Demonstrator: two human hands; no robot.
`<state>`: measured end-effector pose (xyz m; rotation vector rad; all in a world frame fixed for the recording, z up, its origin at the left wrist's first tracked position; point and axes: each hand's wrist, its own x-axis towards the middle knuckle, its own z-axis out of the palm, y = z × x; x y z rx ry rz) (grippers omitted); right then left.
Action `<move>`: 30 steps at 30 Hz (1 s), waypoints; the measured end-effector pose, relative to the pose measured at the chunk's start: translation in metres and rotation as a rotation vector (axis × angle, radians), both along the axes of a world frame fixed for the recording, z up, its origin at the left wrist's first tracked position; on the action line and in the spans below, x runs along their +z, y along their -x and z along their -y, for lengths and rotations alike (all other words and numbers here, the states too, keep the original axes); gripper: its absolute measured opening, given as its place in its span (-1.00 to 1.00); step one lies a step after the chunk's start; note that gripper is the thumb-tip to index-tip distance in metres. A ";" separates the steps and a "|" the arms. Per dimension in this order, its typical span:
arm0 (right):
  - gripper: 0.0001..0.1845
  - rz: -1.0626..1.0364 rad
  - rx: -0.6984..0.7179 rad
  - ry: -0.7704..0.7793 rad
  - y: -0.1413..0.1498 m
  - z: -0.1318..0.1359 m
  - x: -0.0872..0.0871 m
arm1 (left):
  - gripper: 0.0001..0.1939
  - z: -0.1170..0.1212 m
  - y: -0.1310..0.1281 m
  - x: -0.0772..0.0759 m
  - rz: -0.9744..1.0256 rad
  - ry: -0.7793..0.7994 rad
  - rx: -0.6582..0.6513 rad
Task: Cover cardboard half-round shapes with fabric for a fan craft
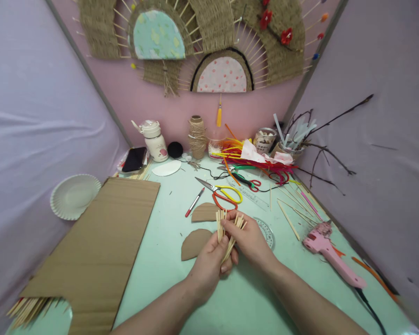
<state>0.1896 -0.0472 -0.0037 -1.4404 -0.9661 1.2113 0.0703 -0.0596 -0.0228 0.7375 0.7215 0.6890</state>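
A bundle of thin wooden sticks (233,238) is held between my two hands above the table. My left hand (209,260) is closed around the lower part of the sticks, its thumb pressed on them. Several of the sticks fan out to the right under the thumb of my right hand (249,235), whose fingers are also closed on them. Just left of my hands lie two cardboard half-discs (196,244), one behind the other. Behind the hands rest scissors (226,195) with yellow and red handles. A clear protractor (265,232) is partly hidden by my right hand.
A big cardboard sheet (101,242) covers the left side, beside a paper plate (75,196). At right lie a pink glue gun (335,260) and loose sticks (289,218). A red-tipped pen (194,203), twine spool (197,137), bottle (156,142) and branches in a jar (288,151) stand or lie farther back.
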 end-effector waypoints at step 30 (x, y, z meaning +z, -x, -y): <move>-0.85 -0.016 0.063 0.051 0.002 0.005 0.001 | -0.48 0.003 0.000 -0.001 -0.007 0.040 0.025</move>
